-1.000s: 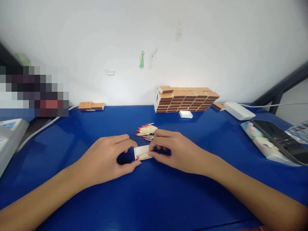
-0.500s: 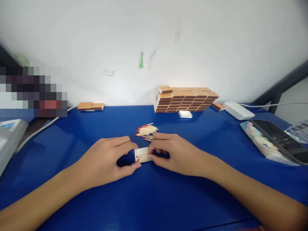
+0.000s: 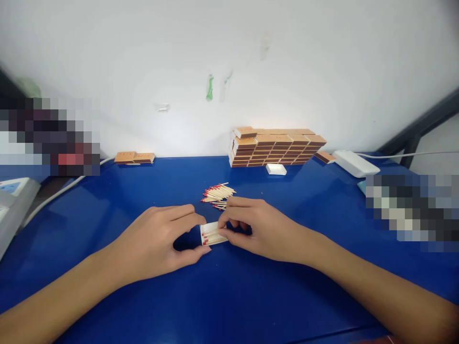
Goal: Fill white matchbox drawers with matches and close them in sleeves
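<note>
A small white matchbox tray (image 3: 211, 234) with red-tipped matches in it lies on the blue table (image 3: 229, 296). My left hand (image 3: 161, 241) pinches its left end between thumb and forefinger. My right hand (image 3: 256, 227) grips the tray's right end, fingers curled over the matches. Just behind my hands lies a loose pile of red-tipped matches (image 3: 218, 195).
A stack of several brown matchboxes (image 3: 276, 147) stands against the white wall, with a white tray (image 3: 276, 169) before it. Two more matchboxes (image 3: 134, 157) lie back left. A white power strip (image 3: 355, 164) sits back right, a grey device (image 3: 14, 205) at the left edge.
My right fingers have shifted slightly left over the tray, pressing the matches in. The left hand holds still.
</note>
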A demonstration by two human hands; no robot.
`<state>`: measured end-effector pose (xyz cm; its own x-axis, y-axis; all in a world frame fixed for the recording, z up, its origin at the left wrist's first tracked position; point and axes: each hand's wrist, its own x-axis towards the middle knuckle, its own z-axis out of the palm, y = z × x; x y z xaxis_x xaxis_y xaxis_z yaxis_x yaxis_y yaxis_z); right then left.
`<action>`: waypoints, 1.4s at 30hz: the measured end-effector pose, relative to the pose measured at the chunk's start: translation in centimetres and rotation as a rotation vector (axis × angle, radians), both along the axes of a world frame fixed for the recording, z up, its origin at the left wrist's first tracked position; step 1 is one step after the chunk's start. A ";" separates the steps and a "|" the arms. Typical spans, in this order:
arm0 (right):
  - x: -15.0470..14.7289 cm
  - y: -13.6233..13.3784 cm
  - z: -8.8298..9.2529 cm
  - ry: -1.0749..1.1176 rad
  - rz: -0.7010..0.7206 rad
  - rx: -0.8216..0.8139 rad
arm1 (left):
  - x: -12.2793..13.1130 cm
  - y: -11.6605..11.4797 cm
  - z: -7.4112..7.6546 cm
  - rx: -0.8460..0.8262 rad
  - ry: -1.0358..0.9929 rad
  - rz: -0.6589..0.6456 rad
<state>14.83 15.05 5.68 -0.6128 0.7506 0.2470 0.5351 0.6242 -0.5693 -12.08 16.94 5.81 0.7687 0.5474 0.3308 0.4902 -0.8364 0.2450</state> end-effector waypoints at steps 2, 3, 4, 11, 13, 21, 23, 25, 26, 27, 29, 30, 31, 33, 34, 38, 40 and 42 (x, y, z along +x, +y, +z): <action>0.0 0.0 0.0 0.002 0.000 0.001 | -0.1 0.0 -0.1 0.005 -0.003 0.000; 0.0 0.0 0.1 0.003 -0.002 0.000 | -0.1 0.0 -0.1 0.005 0.002 0.001; 0.0 0.0 0.1 0.003 -0.002 -0.002 | -0.1 0.0 0.0 0.005 0.008 0.000; 0.1 -0.2 0.4 0.011 0.007 -0.006 | 0.1 -0.1 0.4 0.015 0.018 -0.005; 0.1 -0.2 0.5 0.032 -0.001 -0.008 | 0.1 -0.1 0.5 0.020 0.015 -0.013; 0.8 1.0 0.0 -0.021 -0.244 0.037 | 0.0 -0.1 0.5 -0.009 -0.004 -0.046; 1.0 1.2 -0.2 -0.065 -0.229 0.007 | 0.1 -0.1 0.5 -0.039 -0.005 -0.050; 1.0 1.3 -0.3 -0.084 -0.217 -0.011 | 0.1 -0.1 0.5 -0.057 -0.005 -0.049; 1.0 1.4 -0.3 -0.089 -0.218 -0.013 | 0.1 -0.1 0.5 -0.062 -0.003 -0.046; 1.0 1.4 -0.2 -0.095 -0.223 -0.014 | 0.1 -0.1 0.5 -0.066 -0.002 -0.043; 0.9 1.4 -0.2 -0.108 -0.248 -0.021 | 0.1 -0.1 0.6 -0.071 -0.003 -0.044; 0.8 1.4 -0.2 -0.112 -0.266 -0.029 | 0.1 -0.1 0.6 -0.071 -0.004 -0.044; 0.7 1.4 -0.2 -0.114 -0.283 -0.040 | 0.1 -0.1 0.6 -0.073 -0.003 -0.046; 0.6 1.5 -0.3 -0.110 -0.296 -0.062 | 0.1 -0.2 0.6 -0.072 -0.003 -0.046; 0.6 1.5 -0.4 -0.107 -0.288 -0.066 | 0.1 -0.2 0.6 -0.073 -0.002 -0.046; 1.3 1.6 -0.2 -0.106 -0.238 -0.048 | 0.1 -0.2 0.5 -0.075 -0.002 -0.039; 1.9 1.8 0.2 -0.114 -0.222 -0.040 | 0.1 -0.2 0.5 -0.078 -0.002 -0.038; 2.4 2.0 0.4 -0.127 -0.205 -0.051 | 0.1 -0.1 0.6 -0.082 -0.003 -0.040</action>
<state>17.23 17.06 6.10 -0.4697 0.8723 0.1361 0.7172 0.4669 -0.5174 -11.98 16.80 6.37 0.7894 0.5419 0.2884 0.4563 -0.8323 0.3148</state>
